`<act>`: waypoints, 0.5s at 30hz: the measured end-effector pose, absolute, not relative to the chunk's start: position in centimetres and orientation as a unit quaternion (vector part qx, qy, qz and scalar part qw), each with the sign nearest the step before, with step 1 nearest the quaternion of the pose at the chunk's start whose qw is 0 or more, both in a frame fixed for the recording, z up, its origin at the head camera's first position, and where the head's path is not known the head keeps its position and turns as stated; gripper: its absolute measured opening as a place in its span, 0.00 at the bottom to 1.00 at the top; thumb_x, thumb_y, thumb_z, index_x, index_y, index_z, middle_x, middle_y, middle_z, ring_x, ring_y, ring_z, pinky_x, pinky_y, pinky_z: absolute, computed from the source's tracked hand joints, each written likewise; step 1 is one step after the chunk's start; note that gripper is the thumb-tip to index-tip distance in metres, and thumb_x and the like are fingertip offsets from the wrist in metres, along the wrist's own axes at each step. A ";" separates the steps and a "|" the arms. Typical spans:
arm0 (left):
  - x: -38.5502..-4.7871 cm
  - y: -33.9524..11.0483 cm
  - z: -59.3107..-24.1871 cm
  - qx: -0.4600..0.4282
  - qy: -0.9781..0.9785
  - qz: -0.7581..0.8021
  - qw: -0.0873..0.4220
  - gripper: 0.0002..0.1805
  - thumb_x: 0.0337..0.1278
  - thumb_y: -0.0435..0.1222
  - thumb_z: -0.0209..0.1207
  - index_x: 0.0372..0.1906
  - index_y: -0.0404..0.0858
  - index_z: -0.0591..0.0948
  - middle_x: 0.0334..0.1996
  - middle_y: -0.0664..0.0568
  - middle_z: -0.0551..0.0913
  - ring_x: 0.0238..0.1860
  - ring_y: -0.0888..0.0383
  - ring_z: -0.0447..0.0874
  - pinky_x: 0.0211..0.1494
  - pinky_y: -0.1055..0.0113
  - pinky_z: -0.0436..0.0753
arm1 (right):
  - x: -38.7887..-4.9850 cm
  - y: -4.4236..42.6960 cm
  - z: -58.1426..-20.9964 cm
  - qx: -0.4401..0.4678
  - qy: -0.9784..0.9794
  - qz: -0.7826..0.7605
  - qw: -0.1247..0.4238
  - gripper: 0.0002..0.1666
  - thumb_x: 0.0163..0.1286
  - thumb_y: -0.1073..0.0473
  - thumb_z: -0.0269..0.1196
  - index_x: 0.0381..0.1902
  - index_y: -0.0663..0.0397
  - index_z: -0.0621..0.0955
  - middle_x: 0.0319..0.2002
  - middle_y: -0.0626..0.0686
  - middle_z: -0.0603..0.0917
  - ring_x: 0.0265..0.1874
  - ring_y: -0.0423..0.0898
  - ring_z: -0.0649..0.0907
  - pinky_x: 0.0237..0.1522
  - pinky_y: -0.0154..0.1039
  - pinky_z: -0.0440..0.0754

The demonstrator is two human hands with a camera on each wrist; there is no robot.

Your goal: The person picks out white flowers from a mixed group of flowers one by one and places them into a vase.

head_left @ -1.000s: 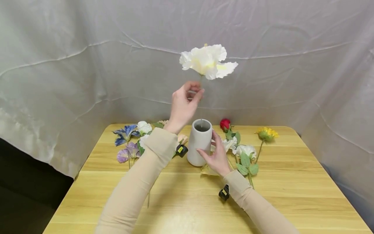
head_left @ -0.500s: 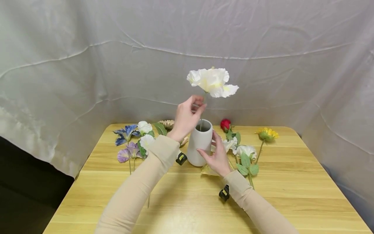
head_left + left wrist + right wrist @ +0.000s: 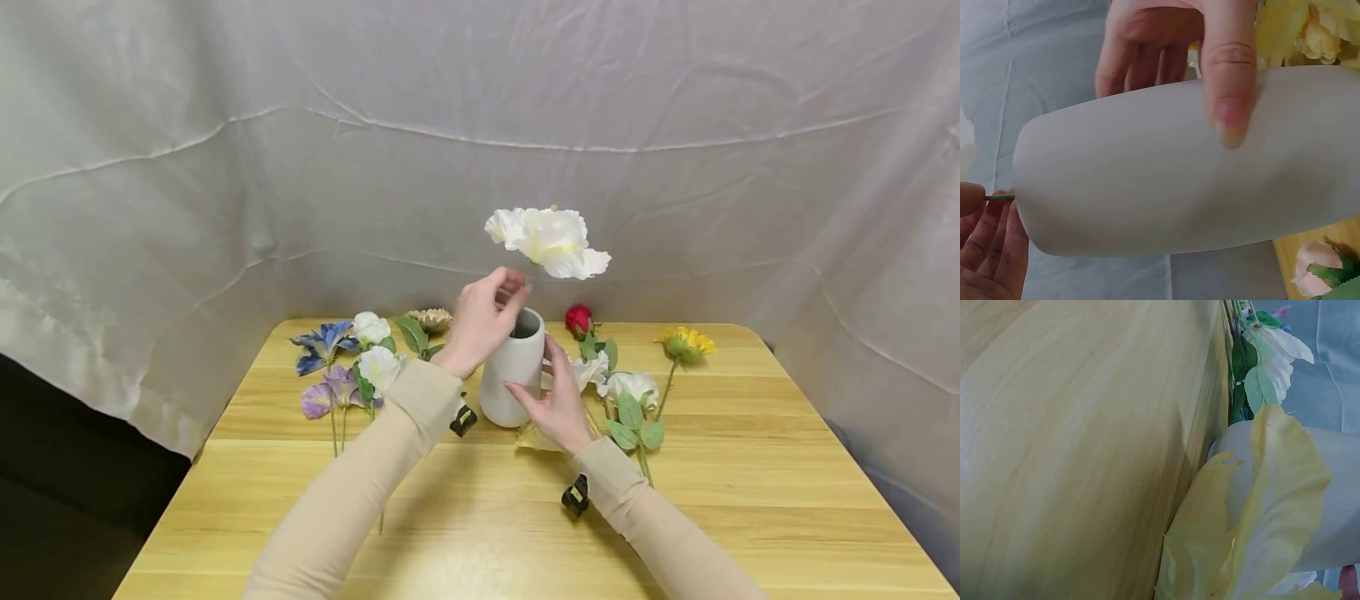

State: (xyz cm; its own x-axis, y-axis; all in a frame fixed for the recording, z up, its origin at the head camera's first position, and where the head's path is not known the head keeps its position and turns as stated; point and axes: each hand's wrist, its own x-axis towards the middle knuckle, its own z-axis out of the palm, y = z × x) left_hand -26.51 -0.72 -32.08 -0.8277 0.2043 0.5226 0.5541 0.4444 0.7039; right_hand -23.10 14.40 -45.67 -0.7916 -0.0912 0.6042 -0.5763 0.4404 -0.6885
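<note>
In the head view a large white flower [image 3: 551, 243] stands upright over the mouth of a pale grey vase [image 3: 508, 385]. My left hand [image 3: 486, 321] pinches its stem just above the rim. The left wrist view shows the green stem [image 3: 1000, 197] between thumb and fingers, running into the vase mouth. The lower stem is hidden inside the vase. My right hand [image 3: 558, 398] holds the vase from the right, thumb on its near side and fingers behind. In the right wrist view a pale yellow flower [image 3: 1272, 506] partly covers the vase [image 3: 1344, 494].
Left on the wooden table [image 3: 480, 533] lie a blue flower [image 3: 324, 343], purple flowers [image 3: 333, 392] and white ones [image 3: 378, 367]. Rightward are a red rose [image 3: 578, 319], a white flower with leaves [image 3: 632, 388] and a yellow flower [image 3: 686, 343]. Grey cloth [image 3: 480, 100] hangs behind.
My left hand has come down towards the vase, lowering the white flower and sliding its stem deeper into the mouth. The right hand and the vase have stayed in place.
</note>
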 end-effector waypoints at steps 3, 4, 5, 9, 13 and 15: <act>-26.4 -0.7 -32.4 -0.232 -0.832 -0.468 0.185 0.10 0.71 0.38 0.59 0.47 0.35 0.83 0.42 0.44 0.89 0.40 0.50 0.91 0.47 0.64 0.89 | -23.0 14.4 -45.7 0.207 -0.810 0.489 0.248 0.54 0.57 0.62 0.77 0.75 0.63 0.61 0.67 0.64 0.73 0.63 0.60 0.77 0.61 0.56 0.82; -26.4 -0.7 -32.5 -0.233 -0.834 -0.464 0.186 0.10 0.71 0.37 0.59 0.47 0.35 0.83 0.42 0.45 0.89 0.40 0.51 0.91 0.47 0.64 0.89 | -23.0 14.4 -45.7 0.207 -0.810 0.490 0.247 0.54 0.57 0.62 0.76 0.75 0.62 0.61 0.67 0.64 0.73 0.64 0.60 0.77 0.61 0.56 0.82; -26.4 -0.7 -32.6 -0.235 -0.836 -0.458 0.188 0.10 0.71 0.37 0.59 0.47 0.36 0.84 0.42 0.45 0.89 0.40 0.51 0.90 0.47 0.64 0.89 | -23.0 14.4 -45.6 0.207 -0.810 0.490 0.246 0.54 0.57 0.61 0.76 0.75 0.62 0.61 0.67 0.64 0.73 0.64 0.60 0.77 0.61 0.56 0.82; -26.4 -0.6 -32.9 -0.243 -0.845 -0.436 0.194 0.10 0.71 0.38 0.59 0.47 0.36 0.84 0.41 0.46 0.90 0.40 0.52 0.90 0.46 0.65 0.89 | -23.0 14.4 -45.6 0.205 -0.810 0.493 0.242 0.53 0.58 0.61 0.76 0.75 0.62 0.60 0.68 0.64 0.73 0.64 0.60 0.77 0.62 0.56 0.82; -26.3 -0.6 -33.0 -0.247 -0.852 -0.417 0.197 0.09 0.71 0.37 0.58 0.46 0.37 0.85 0.41 0.47 0.90 0.40 0.54 0.89 0.46 0.65 0.89 | -22.9 14.4 -45.5 0.203 -0.811 0.493 0.239 0.53 0.58 0.62 0.76 0.75 0.63 0.61 0.68 0.64 0.73 0.64 0.60 0.77 0.61 0.56 0.82; -26.2 -0.6 -33.0 -0.248 -0.856 -0.409 0.197 0.09 0.71 0.37 0.58 0.45 0.37 0.85 0.40 0.48 0.90 0.40 0.55 0.89 0.46 0.65 0.88 | -22.9 14.4 -45.4 0.203 -0.812 0.493 0.238 0.52 0.58 0.62 0.76 0.75 0.63 0.61 0.68 0.64 0.72 0.64 0.60 0.77 0.61 0.57 0.82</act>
State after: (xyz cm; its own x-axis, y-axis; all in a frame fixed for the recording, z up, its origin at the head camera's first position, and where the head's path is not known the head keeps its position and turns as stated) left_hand -26.21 -0.56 -33.00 -0.7989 0.2637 0.5406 0.5862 0.5425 0.6017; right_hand -22.86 14.37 -45.44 -0.8041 -0.0942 0.5870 -0.5642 0.4320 -0.7036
